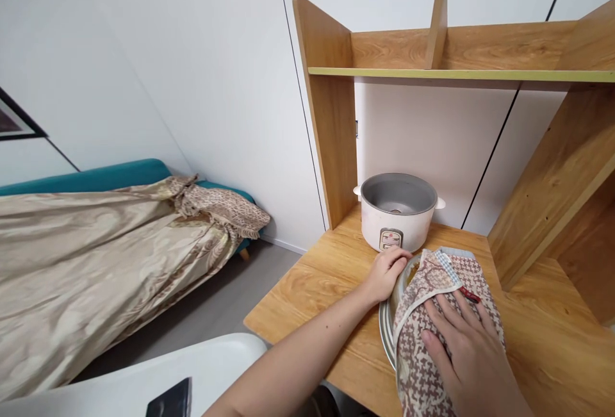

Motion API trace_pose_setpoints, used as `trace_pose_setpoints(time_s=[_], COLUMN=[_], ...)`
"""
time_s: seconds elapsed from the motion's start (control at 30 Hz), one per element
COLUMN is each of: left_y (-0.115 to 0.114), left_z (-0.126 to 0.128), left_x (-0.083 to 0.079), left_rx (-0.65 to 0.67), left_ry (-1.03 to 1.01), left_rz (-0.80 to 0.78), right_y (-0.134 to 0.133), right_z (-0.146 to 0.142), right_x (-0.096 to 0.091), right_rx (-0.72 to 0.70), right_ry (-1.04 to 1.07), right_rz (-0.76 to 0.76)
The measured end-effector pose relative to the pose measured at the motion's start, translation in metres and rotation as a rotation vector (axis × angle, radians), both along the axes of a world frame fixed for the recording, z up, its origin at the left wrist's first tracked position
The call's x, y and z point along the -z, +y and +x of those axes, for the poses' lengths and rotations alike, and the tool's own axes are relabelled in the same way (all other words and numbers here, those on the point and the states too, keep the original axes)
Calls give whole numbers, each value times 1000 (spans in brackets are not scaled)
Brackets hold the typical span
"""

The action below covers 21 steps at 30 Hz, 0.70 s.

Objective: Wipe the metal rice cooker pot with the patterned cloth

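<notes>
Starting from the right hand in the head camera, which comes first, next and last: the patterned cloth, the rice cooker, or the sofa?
1. Patterned cloth: right under the right hand, touching it.
2. Rice cooker: behind the cloth, at the back of the wooden desk.
3. Sofa: far off to the left, across the floor.

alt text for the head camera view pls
The right hand presses a patterned cloth onto a metal pan that the left hand holds by its rim, on a wooden desk. An open white rice cooker stands behind.
</notes>
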<state>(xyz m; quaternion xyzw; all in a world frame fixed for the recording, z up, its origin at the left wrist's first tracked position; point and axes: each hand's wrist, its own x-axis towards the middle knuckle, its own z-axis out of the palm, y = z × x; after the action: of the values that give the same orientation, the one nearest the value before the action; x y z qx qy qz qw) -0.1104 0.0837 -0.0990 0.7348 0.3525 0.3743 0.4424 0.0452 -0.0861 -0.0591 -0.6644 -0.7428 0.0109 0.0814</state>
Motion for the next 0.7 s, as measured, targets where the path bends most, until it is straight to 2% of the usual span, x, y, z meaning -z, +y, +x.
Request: trace_pose_setpoints(time_s=[0.13, 0.27, 0.33, 0.5, 0.7], left_y=[-2, 2, 4, 3, -4], left_z=[2, 1, 2, 3, 0], left_x=[10, 18, 20, 16, 8], left_rx=[147, 223, 229, 243, 202], left_ry=[-170, -248, -270, -318, -366], left_rz=[8, -28, -48, -91, -98], right_y=[4, 12, 17, 34, 55], right_z=[-1, -8, -13, -14, -14], right_x=[2, -14, -22, -29, -34], right_rx=[-14, 8, 1, -25, -21], right_ry=[-67, -131, -142, -110, -58], right_rz=[13, -173, -199, -166, -21])
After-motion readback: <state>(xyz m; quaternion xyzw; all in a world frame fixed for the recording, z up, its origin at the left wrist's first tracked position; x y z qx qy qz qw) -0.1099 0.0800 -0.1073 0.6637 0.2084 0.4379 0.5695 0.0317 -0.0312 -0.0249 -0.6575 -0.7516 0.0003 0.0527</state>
